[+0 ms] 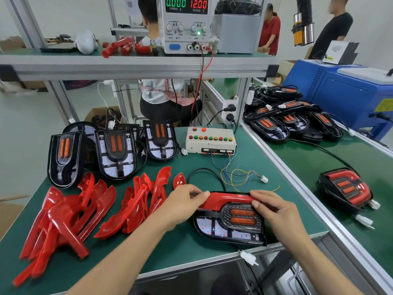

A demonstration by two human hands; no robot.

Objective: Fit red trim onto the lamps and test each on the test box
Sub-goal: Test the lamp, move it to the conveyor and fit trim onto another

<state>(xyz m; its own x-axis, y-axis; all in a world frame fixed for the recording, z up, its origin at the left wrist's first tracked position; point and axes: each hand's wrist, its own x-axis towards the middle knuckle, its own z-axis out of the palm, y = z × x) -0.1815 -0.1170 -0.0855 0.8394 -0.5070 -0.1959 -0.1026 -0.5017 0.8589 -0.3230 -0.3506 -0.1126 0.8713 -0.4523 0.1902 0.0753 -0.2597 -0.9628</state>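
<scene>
Both hands on it: left hand [184, 202] and right hand [274, 206] clamp fingers over the glossy red plastic trim [228, 198] atop the black oval lamp [230, 222].

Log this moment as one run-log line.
step: fitting trim on lamp | left hand: holds trim | right hand: presses trim | test box: lamp unplugged

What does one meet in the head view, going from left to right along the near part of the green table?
Pile of red trim pieces → left hand → lamp being fitted with red trim → right hand → finished lamp on the neighbouring table.
</scene>
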